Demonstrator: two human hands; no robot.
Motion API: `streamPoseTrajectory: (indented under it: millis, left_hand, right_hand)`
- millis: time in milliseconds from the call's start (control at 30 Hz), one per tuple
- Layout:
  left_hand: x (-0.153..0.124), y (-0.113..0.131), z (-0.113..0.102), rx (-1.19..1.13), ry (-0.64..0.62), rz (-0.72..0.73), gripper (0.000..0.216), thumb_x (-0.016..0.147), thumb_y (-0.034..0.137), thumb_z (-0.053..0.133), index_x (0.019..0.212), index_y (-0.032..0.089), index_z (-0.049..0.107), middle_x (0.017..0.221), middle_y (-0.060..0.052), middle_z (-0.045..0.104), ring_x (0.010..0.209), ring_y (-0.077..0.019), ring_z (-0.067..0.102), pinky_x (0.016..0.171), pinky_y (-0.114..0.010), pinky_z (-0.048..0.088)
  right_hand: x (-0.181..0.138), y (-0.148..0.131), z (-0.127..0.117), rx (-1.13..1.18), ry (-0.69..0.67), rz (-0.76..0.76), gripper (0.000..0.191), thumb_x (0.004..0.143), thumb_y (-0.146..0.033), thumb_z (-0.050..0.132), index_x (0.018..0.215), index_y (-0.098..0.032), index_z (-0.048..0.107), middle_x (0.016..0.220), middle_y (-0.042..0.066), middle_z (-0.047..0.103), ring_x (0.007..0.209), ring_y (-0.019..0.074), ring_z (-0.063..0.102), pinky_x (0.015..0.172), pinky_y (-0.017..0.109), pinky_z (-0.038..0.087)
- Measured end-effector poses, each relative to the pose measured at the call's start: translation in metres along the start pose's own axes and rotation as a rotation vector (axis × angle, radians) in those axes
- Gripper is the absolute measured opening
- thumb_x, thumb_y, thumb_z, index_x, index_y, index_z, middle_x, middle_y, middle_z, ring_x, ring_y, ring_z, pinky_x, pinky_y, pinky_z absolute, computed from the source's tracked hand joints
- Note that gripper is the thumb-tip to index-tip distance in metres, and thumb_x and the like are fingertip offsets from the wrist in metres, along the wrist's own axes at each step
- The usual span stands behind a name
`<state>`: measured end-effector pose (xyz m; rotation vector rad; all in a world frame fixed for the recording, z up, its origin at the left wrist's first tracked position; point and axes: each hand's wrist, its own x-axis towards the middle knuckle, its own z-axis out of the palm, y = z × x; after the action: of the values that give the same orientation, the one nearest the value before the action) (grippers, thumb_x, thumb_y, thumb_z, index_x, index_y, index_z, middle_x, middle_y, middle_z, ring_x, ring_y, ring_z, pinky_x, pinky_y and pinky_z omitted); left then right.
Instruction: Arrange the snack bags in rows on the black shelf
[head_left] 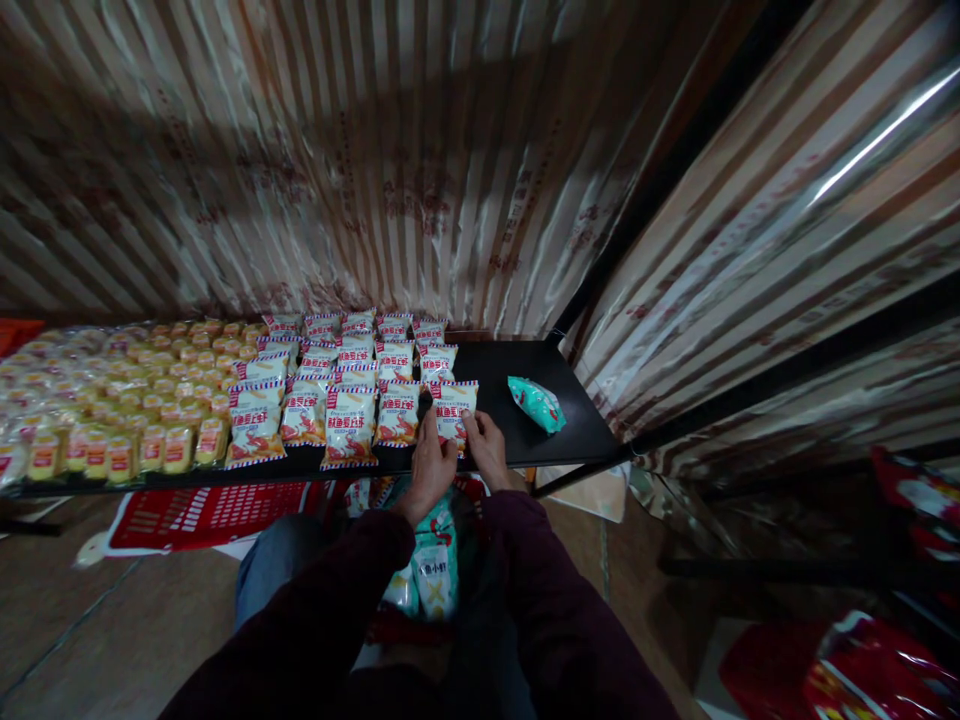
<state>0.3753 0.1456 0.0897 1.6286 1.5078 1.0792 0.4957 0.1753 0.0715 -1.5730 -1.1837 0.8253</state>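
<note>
A white snack bag (454,400) with red lettering and an orange picture stands at the front right end of several rows of like bags (350,420). My left hand (433,462) grips its left lower side, fingers curled. On its right edge, my right hand (486,446) is closed with the thumb at the front. Fingers behind the bag are hidden. To the right, a teal bag (537,404) lies by itself on the black shelf (487,362).
Many small yellow packaged cakes (169,400) fill the shelf's left part. Below are a red basket (202,515) and teal bags (435,570) between my legs. A dark metal post (637,225) rises at the right, with striped plastic sheeting (337,150) behind. Red packages (877,670) sit lower right.
</note>
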Motion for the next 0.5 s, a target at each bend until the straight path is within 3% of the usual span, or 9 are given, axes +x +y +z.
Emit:
streamPoseTrajectory:
  millis: [267, 500]
  left_hand:
    - [0.012, -0.009, 0.011, 0.065, 0.021, -0.007, 0.060, 0.082, 0.015, 0.045, 0.142, 0.010, 0.039, 0.151, -0.016, 0.037, 0.143, -0.0260, 0.029, 0.117, -0.042, 0.028]
    - [0.013, -0.014, 0.015, 0.107, 0.005, 0.012, 0.064, 0.080, 0.012, 0.045, 0.143, 0.007, 0.037, 0.155, -0.018, 0.028, 0.145, -0.0281, 0.022, 0.118, -0.044, 0.026]
  right_hand:
    - [0.022, 0.001, 0.004, -0.137, -0.011, -0.045, 0.050, 0.084, -0.061, 0.046, 0.104, -0.020, 0.065, 0.098, 0.007, 0.073, 0.087, 0.0225, 0.067, 0.079, 0.034, 0.052]
    - [0.028, 0.003, 0.008, -0.397, -0.040, -0.048, 0.049, 0.090, -0.057, 0.041, 0.114, -0.020, 0.062, 0.099, 0.009, 0.073, 0.086, 0.0237, 0.068, 0.075, 0.032, 0.050]
